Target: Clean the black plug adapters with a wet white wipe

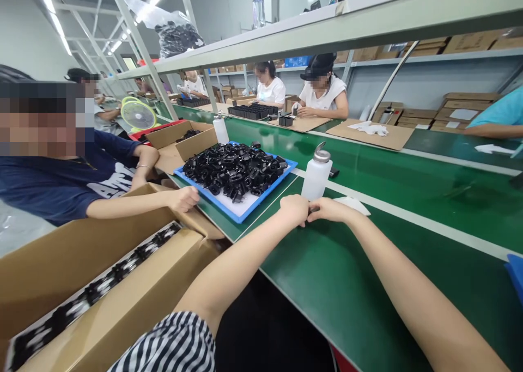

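My left hand (295,209) and my right hand (330,210) meet over the green bench (351,274), fingertips close together. My left fingers are curled closed, and those of my right hand pinch inward. A small dark bit shows between them, mostly hidden, so its kind cannot be told. Just behind my hands stands a white squeeze bottle (317,177) with a grey hooked spout. A white cloth or paper (354,205) lies beyond my right hand. To the left of my hands is a blue-rimmed tray (241,218) heaped with small black plastic parts (235,168).
A co-worker (61,165) sits at left, a closed hand near the tray. An open carton (134,301) with rows of black parts stands at lower left. Another white bottle (221,129) is behind the tray. A shelf beam (368,23) crosses above. Other people work across the bench.
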Demonstrator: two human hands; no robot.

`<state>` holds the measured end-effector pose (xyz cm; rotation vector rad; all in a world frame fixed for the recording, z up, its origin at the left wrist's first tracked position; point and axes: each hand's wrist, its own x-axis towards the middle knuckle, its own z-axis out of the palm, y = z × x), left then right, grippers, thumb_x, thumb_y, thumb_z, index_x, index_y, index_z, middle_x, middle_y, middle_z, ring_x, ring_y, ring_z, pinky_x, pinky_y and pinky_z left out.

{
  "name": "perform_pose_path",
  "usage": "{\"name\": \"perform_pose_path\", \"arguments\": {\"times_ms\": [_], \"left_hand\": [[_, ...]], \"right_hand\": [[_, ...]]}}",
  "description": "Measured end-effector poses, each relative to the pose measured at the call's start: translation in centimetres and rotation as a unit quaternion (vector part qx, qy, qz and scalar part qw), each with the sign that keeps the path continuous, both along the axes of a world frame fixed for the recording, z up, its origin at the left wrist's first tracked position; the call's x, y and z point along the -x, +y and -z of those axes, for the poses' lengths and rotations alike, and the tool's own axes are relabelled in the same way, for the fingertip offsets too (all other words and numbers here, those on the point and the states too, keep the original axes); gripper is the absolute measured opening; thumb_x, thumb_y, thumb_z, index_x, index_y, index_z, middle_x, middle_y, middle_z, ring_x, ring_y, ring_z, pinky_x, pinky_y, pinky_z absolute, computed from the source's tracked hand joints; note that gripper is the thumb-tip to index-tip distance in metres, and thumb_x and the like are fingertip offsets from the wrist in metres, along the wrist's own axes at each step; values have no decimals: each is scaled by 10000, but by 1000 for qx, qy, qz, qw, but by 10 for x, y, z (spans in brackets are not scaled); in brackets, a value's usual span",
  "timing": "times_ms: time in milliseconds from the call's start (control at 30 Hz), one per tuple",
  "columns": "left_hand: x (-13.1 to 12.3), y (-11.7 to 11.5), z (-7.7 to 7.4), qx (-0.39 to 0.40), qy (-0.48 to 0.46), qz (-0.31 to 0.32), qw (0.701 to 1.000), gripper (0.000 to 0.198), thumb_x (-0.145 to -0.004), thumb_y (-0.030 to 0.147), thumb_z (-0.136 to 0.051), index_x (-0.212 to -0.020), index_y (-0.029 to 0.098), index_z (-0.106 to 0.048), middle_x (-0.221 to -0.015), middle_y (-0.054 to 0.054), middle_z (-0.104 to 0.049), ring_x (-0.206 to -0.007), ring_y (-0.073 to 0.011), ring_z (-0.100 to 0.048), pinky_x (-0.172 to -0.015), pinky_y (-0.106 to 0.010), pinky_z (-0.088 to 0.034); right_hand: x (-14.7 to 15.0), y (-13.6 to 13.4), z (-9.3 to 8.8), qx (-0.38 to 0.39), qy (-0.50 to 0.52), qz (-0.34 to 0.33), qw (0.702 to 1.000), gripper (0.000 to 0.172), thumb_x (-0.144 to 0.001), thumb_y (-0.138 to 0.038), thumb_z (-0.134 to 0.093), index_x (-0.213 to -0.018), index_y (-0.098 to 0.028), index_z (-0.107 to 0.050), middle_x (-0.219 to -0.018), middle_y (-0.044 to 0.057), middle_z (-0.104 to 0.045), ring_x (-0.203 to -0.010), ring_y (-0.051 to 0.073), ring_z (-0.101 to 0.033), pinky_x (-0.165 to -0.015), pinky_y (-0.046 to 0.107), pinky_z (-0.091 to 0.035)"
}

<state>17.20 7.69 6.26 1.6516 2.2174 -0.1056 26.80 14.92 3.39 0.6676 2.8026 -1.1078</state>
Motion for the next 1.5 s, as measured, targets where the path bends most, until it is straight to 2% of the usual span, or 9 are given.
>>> {"name": "perform_pose_path", "arguments": {"times_ms": [167, 300, 500, 700, 933, 1067, 1167, 1233, 1500], "left_hand": [[54, -70, -5, -162, -57, 13, 985, 543, -547, 392, -609, -1039, 201, -480, -1060, -33, -515, -922, -180, -490, -782, -254, -387], [78, -119, 29, -173, -213, -57, 960, 845, -487, 421, -637, -1198, 160, -262, -1138, -76, -441, -791, -151, -526, -691, -250, -426], [47, -115, 83, -272, -210, -99, 934, 945, -418, 372, -680, -1197, 121, -208, -1173, -123, -384, -1039, -228, -391, -841, -308, -348], [30, -118, 80, -350, -257, -48, 899, 893, -458, 249, -650, -1186, 133, -146, -927, -63, -523, -891, -180, -492, -799, -307, -383], [-15, -131, 27, -457, -224, 245, 825, 767, -600, 328, -575, -1211, 257, -117, -1170, -62, -365, -1106, -196, -313, -917, -370, -286], [-14, -116, 57, -438, -172, 243, 848, 471, -666, 394, -490, -1087, 223, -366, -1080, -61, -459, -1039, -200, -389, -856, -357, -355], [2, -101, 96, -405, -167, 213, 873, 380, -677, 439, -448, -960, 187, -474, -990, -61, -527, -952, -196, -463, -809, -341, -391], [10, -96, 112, -382, -162, 205, 887, 357, -674, 447, -444, -908, 185, -507, -957, -52, -551, -919, -190, -485, -810, -335, -388], [7, -99, 112, -349, -151, 203, 902, 308, -672, 422, -460, -864, 192, -535, -960, -32, -556, -934, -183, -470, -837, -332, -353]], "right_hand": [[-6, -34, -3, 16, -20, 15, 1000, 254, -589, -224, -556, -839, -198, -597, -783, -16, -601, -713, 175, -535, -632, 243, -405], [0, -73, 3, 7, -10, 11, 1000, 276, -621, -240, -547, -893, -196, -561, -721, -8, -589, -659, 166, -537, -597, 249, -407], [23, -90, 29, -38, 70, 73, 994, 597, -555, -242, -630, -1078, -115, -371, -985, 105, -507, -882, 216, -480, -741, 322, -383], [12, -99, 20, 45, 178, 10, 983, 718, -456, -252, -698, -1069, -131, -342, -1050, 91, -453, -953, 199, -433, -829, 318, -337], [-120, -194, -43, -56, 413, 256, 872, 643, -526, -363, -678, -1056, -259, -329, -1078, 35, -446, -940, 213, -459, -816, 361, -370], [-249, -247, -51, -229, 447, 478, 721, 554, -578, -460, -604, -1062, -386, -345, -1115, -1, -425, -978, 268, -428, -844, 451, -349], [-325, -254, -31, -193, 334, 588, 711, 230, -612, -382, -574, -828, -353, -500, -938, -15, -528, -872, 272, -494, -795, 467, -388], [-349, -247, -13, -156, 256, 654, 695, 285, -513, -368, -636, -748, -295, -492, -796, 10, -562, -770, 290, -527, -722, 472, -426], [-340, -229, 18, -78, 68, 626, 773, 411, -498, -391, -495, -852, -183, -473, -942, 86, -546, -910, 295, -474, -815, 410, -379]]}}
